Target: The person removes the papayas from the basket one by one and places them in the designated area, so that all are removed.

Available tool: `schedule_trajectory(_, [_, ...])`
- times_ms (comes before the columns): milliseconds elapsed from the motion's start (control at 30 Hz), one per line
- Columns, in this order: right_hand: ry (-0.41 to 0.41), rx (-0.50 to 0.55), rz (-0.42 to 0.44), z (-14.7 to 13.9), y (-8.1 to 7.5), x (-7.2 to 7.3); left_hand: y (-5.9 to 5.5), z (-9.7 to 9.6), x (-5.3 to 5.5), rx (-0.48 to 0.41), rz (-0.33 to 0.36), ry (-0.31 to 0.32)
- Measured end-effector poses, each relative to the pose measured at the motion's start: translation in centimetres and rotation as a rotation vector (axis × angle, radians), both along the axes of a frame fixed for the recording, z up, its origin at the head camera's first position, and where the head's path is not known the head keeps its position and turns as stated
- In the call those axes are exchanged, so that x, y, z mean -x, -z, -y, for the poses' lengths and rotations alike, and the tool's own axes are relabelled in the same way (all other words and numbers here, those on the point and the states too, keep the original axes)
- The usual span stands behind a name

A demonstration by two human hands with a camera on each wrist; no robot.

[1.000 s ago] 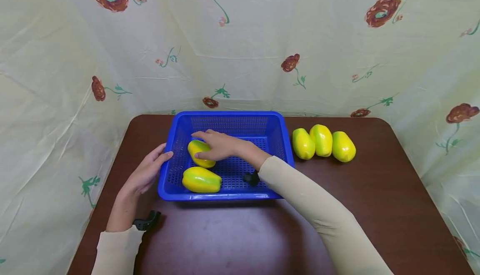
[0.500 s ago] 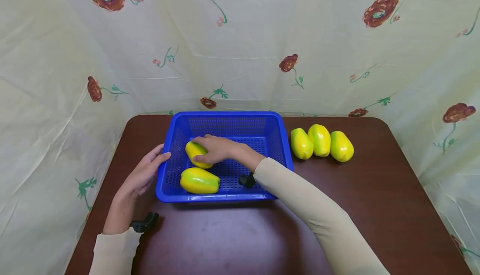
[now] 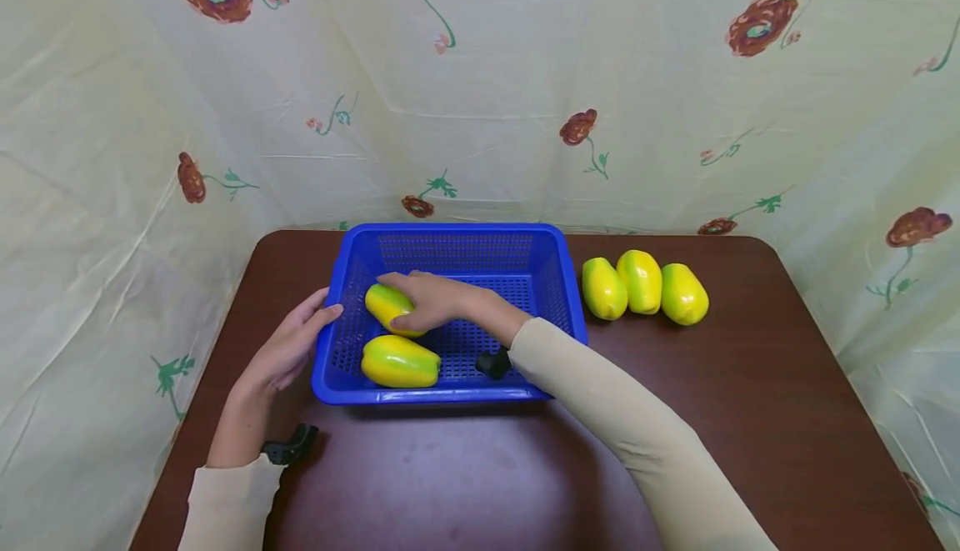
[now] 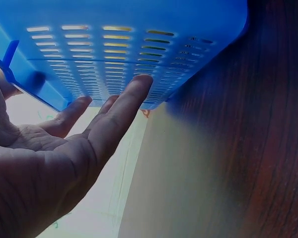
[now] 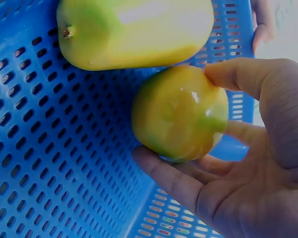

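Note:
A blue plastic basket [image 3: 457, 396] with slotted walls stands on the table, two yellow-green papayas inside its left part. My right hand [image 3: 438, 299] reaches into it and holds the farther papaya [image 3: 386, 305]. In the right wrist view, thumb and fingers [image 5: 176, 181] lie around that papaya [image 5: 179, 114], seen end-on. The nearer papaya [image 3: 401, 361] lies on its side beside it, its stem end visible in the right wrist view. My left hand [image 3: 288, 344] grips the basket's left side, thumb at the rim. Its fingers [image 4: 124, 109] lie along the outer wall in the left wrist view.
Three more papayas [image 3: 641, 283] lie side by side on the dark brown table [image 3: 772, 384], right of the basket. A flowered curtain [image 3: 495, 84] hangs behind and on both sides. A black device [image 3: 493, 363] on the right wrist hangs over the basket's floor.
My right hand has closed in on the farther papaya, which has shifted slightly left and turned a little. The left hand stays at the basket's side.

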State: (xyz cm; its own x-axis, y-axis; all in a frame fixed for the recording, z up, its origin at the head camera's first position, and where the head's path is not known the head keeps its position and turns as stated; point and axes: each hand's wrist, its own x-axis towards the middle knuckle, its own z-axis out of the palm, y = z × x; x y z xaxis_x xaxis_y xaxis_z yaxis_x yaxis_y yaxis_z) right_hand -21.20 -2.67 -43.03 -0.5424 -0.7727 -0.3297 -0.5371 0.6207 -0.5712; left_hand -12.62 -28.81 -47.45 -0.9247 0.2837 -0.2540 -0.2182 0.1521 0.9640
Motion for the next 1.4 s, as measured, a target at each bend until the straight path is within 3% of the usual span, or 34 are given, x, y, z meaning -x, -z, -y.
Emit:
schedule_trajectory(967, [0.086, 0.106, -0.131, -3.5, -3.6, -2.8, 0.1, -0.1, 0.0, 0.036, 0.000, -0.003])
schedule_trajectory(1400, [0.134, 0.305, -0.122, -6.5, -5.1, -5.9, 0.2, -0.1, 0.0, 0.069, -0.002, -0.011])
